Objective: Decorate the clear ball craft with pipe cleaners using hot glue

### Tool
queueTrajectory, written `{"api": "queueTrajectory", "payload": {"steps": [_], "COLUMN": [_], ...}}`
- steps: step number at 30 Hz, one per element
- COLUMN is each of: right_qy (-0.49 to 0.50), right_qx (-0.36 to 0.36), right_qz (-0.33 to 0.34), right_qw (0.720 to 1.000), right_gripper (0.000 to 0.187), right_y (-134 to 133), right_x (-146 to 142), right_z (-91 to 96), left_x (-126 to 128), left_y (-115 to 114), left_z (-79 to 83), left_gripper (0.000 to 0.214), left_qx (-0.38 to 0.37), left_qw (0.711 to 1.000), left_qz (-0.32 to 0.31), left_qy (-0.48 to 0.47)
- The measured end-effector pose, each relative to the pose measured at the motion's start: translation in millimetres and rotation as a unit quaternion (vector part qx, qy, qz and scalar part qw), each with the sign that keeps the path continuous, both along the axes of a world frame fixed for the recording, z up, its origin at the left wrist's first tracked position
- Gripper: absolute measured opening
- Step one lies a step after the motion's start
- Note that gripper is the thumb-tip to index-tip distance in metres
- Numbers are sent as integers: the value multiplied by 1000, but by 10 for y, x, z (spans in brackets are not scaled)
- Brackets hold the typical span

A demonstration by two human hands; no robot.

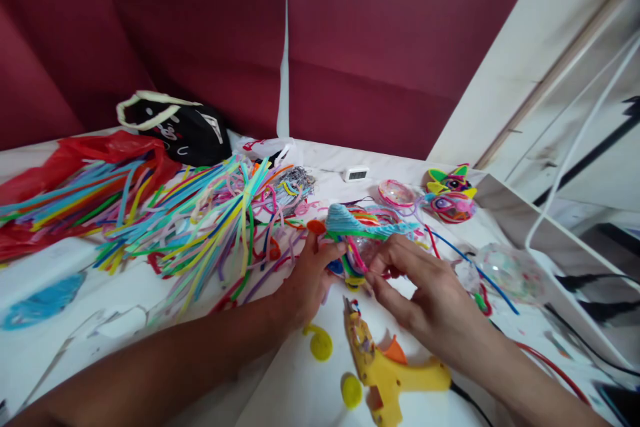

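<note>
A multicoloured pipe-cleaner figure is held up in front of me; part of it is covered by my fingers. My left hand grips its left side, with the thumb lying across the front. From the right, my right hand pinches a pink pipe cleaner at the figure's lower front. Just below the hands lies a yellow hot glue gun, its nozzle pointing toward the figure. Two yellow coiled pipe-cleaner discs rest on the white surface beside the gun.
Loose pipe cleaners are heaped at the left, some in a red plastic bag. Behind them sits a black bag. A small digital display stands at the back. Finished-looking figures and a clear plastic shell lie right.
</note>
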State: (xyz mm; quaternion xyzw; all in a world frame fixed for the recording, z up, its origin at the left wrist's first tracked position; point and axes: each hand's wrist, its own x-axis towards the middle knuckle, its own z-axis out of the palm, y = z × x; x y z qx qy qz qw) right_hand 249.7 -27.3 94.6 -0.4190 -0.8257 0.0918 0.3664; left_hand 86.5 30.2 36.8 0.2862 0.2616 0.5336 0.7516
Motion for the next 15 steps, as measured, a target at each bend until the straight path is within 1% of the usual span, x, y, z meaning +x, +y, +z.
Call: {"api": "queueTrajectory", "payload": {"steps": [4, 7, 11, 15], "right_qy": [21, 17, -29, -82], "right_qx": [-39, -48, -17, 11], "right_qz": [-13, -26, -34, -45], "right_qw": [999, 998, 999, 996], "right_gripper": [14, 15, 13, 12], "right_y": [-84, -177, -295, -380], "right_x": [66, 154, 288, 457], "right_z": [49, 1, -119, -218], "left_x": [-41, -72, -89, -100], "left_y": [52, 97, 132, 154], "left_z": [-63, -88, -86, -77], "left_gripper": [34, 29, 25, 23], "left_qx": [-21, -23, -6, -5], "left_qw": [1000, 1000, 1000, 999], "left_qz": [8, 1, -21, -22], "left_qy": [5, 2, -21, -48]}}
